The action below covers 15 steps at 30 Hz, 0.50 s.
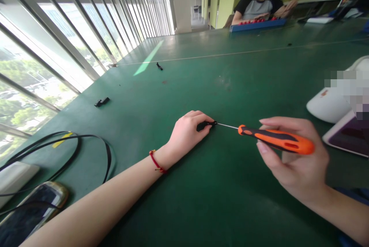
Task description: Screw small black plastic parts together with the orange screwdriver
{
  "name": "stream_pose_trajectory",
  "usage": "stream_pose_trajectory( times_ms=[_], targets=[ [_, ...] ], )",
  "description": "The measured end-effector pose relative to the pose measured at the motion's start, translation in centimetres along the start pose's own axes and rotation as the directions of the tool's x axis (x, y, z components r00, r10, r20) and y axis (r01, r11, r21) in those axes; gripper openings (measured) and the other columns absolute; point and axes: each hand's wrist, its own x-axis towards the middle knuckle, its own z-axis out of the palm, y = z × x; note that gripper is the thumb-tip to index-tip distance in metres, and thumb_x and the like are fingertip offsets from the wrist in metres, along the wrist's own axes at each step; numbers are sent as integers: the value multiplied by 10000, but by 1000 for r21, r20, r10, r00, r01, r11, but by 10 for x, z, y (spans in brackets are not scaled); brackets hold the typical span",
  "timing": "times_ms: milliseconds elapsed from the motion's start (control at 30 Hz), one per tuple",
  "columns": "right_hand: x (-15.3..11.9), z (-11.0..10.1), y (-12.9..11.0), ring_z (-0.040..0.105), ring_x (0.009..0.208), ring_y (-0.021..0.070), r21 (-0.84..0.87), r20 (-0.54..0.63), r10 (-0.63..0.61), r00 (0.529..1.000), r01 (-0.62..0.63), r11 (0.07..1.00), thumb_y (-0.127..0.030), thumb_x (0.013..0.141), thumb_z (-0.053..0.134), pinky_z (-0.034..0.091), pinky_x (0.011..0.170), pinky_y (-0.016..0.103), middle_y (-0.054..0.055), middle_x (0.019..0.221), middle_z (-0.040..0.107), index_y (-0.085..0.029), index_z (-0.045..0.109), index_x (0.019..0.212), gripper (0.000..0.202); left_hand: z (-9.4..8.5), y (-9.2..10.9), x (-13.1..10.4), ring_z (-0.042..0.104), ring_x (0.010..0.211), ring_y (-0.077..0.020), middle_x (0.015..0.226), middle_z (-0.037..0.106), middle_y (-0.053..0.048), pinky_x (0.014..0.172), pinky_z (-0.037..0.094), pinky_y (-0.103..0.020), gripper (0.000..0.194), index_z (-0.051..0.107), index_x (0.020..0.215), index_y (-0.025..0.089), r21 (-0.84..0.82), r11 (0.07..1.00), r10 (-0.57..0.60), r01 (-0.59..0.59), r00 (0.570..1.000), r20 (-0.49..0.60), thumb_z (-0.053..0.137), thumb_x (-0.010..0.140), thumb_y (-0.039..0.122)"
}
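My left hand (188, 129) rests on the green table, its fingers closed round a small black part (203, 125) whose kind I cannot make out. A screwdriver (276, 139) with an orange and black handle lies between the thumb and fingers of my right hand (302, 158). Its thin metal shaft points left, and the tip meets the end of the black part. Most of that part is hidden by my left fingers.
Small black pieces (102, 102) lie at the left of the table (230, 85). A black cable (108, 154) loops near a phone (37, 204). White objects (328, 102) stand at right. Across the table sits a person (259, 6) behind a blue tray (258, 25). Railings line the left edge.
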Motion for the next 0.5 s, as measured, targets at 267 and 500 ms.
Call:
stream_pose_trajectory(
  times_ms=[267,500],
  targets=[
    [-1,-4,1,591,724,165,-9,199,106,974,-106,994,-219,852,509,469,641,316,8,816,642,-279,623,915,143,-1,0,2,607,878,-173,918,690,-8,808,486,-307,147,672,899,220,-7,997,-79,79,997,3,552,816,218],
    [4,3,2,519,520,86,65,278,349,895,-380,923,-282,845,550,432,493,212,-29,653,576,-230,601,916,103,0,-5,4,581,918,-186,936,675,-17,851,463,-336,137,659,901,199,-34,991,-133,132,991,-30,566,801,208]
  ],
)
